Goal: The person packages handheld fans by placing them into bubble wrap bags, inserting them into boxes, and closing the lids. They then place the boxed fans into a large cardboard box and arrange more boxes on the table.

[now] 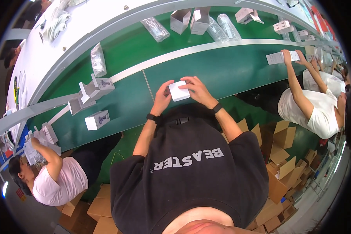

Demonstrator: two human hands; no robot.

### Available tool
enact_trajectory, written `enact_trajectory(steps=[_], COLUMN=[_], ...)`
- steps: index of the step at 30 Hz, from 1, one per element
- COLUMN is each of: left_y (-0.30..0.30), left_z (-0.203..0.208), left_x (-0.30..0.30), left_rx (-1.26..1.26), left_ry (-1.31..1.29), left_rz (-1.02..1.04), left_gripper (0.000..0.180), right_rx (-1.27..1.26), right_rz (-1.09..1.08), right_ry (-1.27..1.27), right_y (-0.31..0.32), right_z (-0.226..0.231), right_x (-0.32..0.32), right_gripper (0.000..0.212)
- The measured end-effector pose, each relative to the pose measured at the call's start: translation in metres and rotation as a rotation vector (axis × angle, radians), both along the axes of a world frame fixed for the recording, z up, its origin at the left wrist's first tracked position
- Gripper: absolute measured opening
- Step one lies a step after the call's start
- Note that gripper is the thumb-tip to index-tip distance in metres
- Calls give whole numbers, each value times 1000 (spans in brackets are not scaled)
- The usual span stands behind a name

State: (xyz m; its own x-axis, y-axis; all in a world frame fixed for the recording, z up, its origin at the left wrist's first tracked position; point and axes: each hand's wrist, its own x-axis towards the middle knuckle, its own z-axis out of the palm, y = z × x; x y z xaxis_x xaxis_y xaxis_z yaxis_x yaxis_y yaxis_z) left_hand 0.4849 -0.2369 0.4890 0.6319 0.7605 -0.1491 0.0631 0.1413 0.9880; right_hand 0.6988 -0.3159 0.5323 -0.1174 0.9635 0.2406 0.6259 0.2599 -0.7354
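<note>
A small white box [179, 91] is held between my two hands, over the near edge of the green worktop. My left hand [163, 93] grips its left side with curled fingers. On the opposite side, my right hand [197, 90] holds the box, its fingers bent over the top right corner. Left of my hands, a closed white box with a printed picture [97, 120] lies on the worktop. Beyond it, open white boxes with raised flaps [90, 91] stand by the pale rail.
Bubble-wrapped items [156, 29] and open white boxes [199, 21] rest on the green conveyor belt [124, 46] beyond the rail. Co-workers sit left [62, 179] and right [308, 105], handling white boxes. Open brown cartons [284, 171] stack up behind me at right.
</note>
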Motion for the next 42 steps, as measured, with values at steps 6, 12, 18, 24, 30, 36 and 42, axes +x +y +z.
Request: enact_trajectory(steps=[6, 12, 18, 24, 30, 36, 42], left_y=[-8, -2, 31, 11, -22, -27, -32], left_z=[31, -9, 57, 166, 163, 160, 165], left_x=[-17, 10, 8, -17, -32, -41, -43], left_rx=[576, 444, 171, 186, 52, 46, 17], left_ry=[229, 150, 72, 52, -95, -52, -66], left_rz=[-155, 1, 42, 14, 124, 97, 70], left_gripper=[69, 86, 88, 75, 70, 68, 67], right_rx=[-15, -75, -252, -183, -289, -346, -499], right_rz=[203, 178, 106, 101, 127, 158, 150], right_ry=[-335, -207, 42, 231, 253, 280, 358], right_y=[-3, 16, 45, 38, 20, 23, 19], right_z=[47, 22, 59, 152, 173, 173, 181], right_x=[12, 10, 11, -18, -35, -34, -30], right_gripper=[44, 45, 44, 35, 30, 29, 29])
